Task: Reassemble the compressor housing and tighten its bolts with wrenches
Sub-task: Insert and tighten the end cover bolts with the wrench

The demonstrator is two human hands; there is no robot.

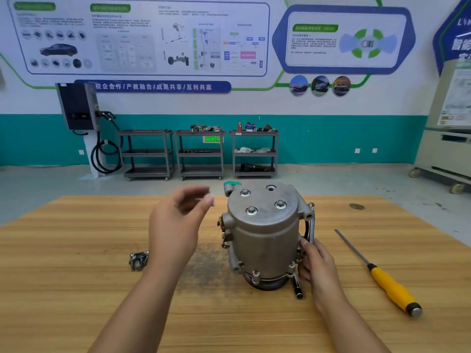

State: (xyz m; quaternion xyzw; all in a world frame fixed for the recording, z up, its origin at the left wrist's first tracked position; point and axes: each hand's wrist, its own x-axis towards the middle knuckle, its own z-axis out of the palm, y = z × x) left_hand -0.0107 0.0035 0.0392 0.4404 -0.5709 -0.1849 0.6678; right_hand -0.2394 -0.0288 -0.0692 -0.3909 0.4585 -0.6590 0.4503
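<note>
Compressor housing [265, 233] stands upright right of centre on the wooden tabletop [76, 250], set back from the near edge and close to the far one. I count three bolts [251, 210] seated in its top cover, with a round port beside them.

The right hand [316, 261] presses against the housing's right flank, fingers curled round a wrench [312, 229] that stands upright along that side, its ring end up by the top lug; a second dark-handled tool [297, 286] pokes out from the base just under that hand.

The left hand [175, 225] hangs raised to the left of the housing, apart from it and blurred. I cannot tell whether its fingertips pinch anything.

A small metal part [139, 261] lies well to the left, with a broad stretch of wood between it and the housing. A yellow-handled screwdriver [390, 284] lies slantwise to the right, near the right edge and apart from the right hand.
</note>
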